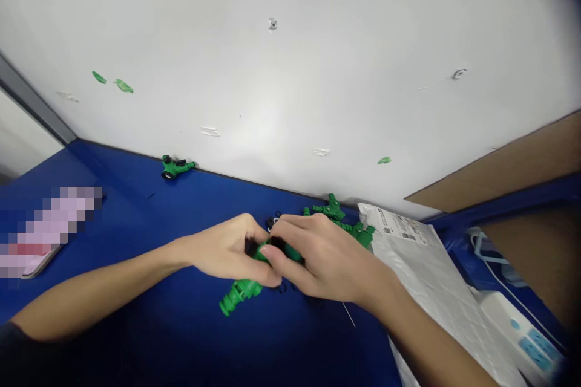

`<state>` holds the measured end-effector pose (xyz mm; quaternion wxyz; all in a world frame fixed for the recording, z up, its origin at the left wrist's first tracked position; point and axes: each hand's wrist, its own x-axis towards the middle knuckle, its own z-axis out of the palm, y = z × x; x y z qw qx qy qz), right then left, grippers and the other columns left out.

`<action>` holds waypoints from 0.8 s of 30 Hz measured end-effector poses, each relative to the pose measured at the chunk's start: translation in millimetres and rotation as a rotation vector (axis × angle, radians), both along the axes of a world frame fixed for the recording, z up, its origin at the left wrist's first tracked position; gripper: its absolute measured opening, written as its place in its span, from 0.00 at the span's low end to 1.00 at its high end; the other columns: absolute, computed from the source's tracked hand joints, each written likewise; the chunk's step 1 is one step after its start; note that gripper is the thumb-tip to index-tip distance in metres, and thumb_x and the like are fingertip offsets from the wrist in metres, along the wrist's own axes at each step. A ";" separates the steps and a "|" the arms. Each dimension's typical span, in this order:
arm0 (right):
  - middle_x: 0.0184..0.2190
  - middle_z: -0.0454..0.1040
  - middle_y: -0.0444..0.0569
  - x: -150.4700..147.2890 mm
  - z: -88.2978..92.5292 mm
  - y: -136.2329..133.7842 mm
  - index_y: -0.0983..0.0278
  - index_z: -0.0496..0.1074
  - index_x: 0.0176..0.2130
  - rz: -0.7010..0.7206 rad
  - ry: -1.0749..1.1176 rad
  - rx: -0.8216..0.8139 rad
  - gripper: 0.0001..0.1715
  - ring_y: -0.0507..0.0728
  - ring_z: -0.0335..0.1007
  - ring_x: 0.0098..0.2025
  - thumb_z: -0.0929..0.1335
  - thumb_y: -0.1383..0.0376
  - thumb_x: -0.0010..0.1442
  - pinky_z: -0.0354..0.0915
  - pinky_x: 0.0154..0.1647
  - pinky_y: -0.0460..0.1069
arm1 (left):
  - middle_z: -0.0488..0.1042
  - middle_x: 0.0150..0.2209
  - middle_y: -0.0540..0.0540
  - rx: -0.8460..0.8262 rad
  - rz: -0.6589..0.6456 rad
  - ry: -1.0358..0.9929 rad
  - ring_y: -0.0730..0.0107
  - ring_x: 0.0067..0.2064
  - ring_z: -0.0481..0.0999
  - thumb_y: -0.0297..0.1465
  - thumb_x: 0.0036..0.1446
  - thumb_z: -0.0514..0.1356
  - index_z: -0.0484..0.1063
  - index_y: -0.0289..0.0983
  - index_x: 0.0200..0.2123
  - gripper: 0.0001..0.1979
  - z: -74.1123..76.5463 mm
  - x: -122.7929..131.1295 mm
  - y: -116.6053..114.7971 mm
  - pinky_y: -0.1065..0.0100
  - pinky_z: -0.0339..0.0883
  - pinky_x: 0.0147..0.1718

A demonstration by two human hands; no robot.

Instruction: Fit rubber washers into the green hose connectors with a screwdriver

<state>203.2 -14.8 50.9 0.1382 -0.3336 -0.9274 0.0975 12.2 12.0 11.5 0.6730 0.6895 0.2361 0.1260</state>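
Note:
My left hand [231, 251] and my right hand [320, 266] meet over the blue table [136, 211], both closed on a green plastic hose fitting [241, 293]. Its ribbed end sticks out below my fingers toward me, while its middle and a black part are mostly hidden by my fingers. Just beyond my right hand lie two more green fittings [329, 208] [361, 234]. Small black rings [282, 286] lie on the table under my hands.
A green and black sprinkler-like fitting [175, 166] lies against the white wall [272, 72]. A blurred phone [45, 236] lies at left. A white plastic mailer bag [422, 272] lies at right, with a white power strip [517, 326] beyond it.

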 end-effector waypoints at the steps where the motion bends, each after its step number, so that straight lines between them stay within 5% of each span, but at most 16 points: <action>1: 0.26 0.71 0.45 3.6 5.0 -1.0 0.65 0.71 0.33 -0.019 -0.002 -0.096 0.17 0.51 0.65 0.25 0.61 0.60 0.69 0.57 0.26 0.46 | 0.62 0.18 0.54 0.061 0.063 0.042 0.79 0.20 0.57 0.34 0.52 0.64 0.71 0.33 0.23 0.11 2.3 -0.4 -2.1 0.72 0.51 0.18; 4: 0.39 0.76 0.45 11.2 10.6 -3.3 0.61 0.71 0.46 -0.071 0.082 -0.286 0.11 0.54 0.72 0.38 0.69 0.60 0.65 0.65 0.40 0.48 | 0.59 0.18 0.55 0.203 0.115 0.128 0.79 0.20 0.57 0.34 0.53 0.63 0.66 0.34 0.21 0.14 6.7 -1.0 -8.4 0.72 0.50 0.18; 8: 0.29 0.75 0.42 11.7 3.8 -6.9 0.61 0.74 0.40 -0.216 0.122 -0.336 0.08 0.52 0.70 0.29 0.70 0.60 0.63 0.65 0.34 0.47 | 0.59 0.17 0.55 0.367 0.202 0.205 0.79 0.20 0.57 0.31 0.51 0.61 0.59 0.36 0.19 0.14 4.3 -0.7 -11.3 0.73 0.51 0.18; 10: 0.32 0.75 0.44 10.5 1.6 -8.9 0.62 0.72 0.41 -0.145 0.137 -0.322 0.05 0.52 0.71 0.32 0.66 0.67 0.65 0.65 0.35 0.47 | 0.60 0.18 0.55 0.396 0.207 0.232 0.78 0.21 0.58 0.31 0.52 0.60 0.60 0.36 0.20 0.13 2.8 -1.1 -10.9 0.72 0.53 0.19; 12: 0.40 0.75 0.46 10.1 1.2 -10.4 0.61 0.69 0.47 -0.085 0.185 -0.326 0.13 0.53 0.71 0.39 0.67 0.71 0.62 0.65 0.38 0.47 | 0.62 0.19 0.54 0.383 0.179 0.236 0.77 0.21 0.59 0.31 0.52 0.60 0.61 0.36 0.21 0.11 2.4 -2.0 -10.5 0.72 0.54 0.20; 17: 0.31 0.75 0.44 12.0 -1.5 -12.0 0.62 0.72 0.40 -0.197 0.154 -0.335 0.09 0.54 0.71 0.34 0.70 0.59 0.63 0.66 0.37 0.49 | 0.62 0.20 0.54 0.483 0.209 0.265 0.76 0.23 0.61 0.33 0.52 0.61 0.60 0.37 0.20 0.13 3.5 -3.6 -11.7 0.72 0.54 0.21; 19: 0.38 0.76 0.47 13.2 -3.7 -13.3 0.61 0.72 0.44 -0.114 0.130 -0.316 0.06 0.54 0.72 0.37 0.66 0.65 0.67 0.67 0.40 0.50 | 0.62 0.20 0.53 0.444 0.180 0.259 0.76 0.23 0.61 0.31 0.52 0.60 0.62 0.37 0.21 0.12 4.2 -3.8 -12.0 0.72 0.54 0.20; 22: 0.51 0.72 0.50 13.4 -7.0 -15.7 0.58 0.68 0.54 -0.043 0.208 -0.303 0.19 0.54 0.72 0.44 0.65 0.71 0.64 0.69 0.43 0.49 | 0.61 0.19 0.54 0.385 0.118 0.219 0.77 0.21 0.59 0.30 0.51 0.60 0.62 0.36 0.21 0.11 6.0 -4.4 -11.8 0.72 0.53 0.19; 24: 0.45 0.75 0.49 12.5 -9.6 -17.1 0.60 0.69 0.52 -0.088 0.273 -0.288 0.17 0.55 0.74 0.41 0.69 0.65 0.63 0.70 0.40 0.48 | 0.62 0.20 0.53 0.462 0.143 0.230 0.76 0.22 0.61 0.31 0.51 0.61 0.63 0.36 0.21 0.11 6.9 -4.9 -11.9 0.71 0.55 0.21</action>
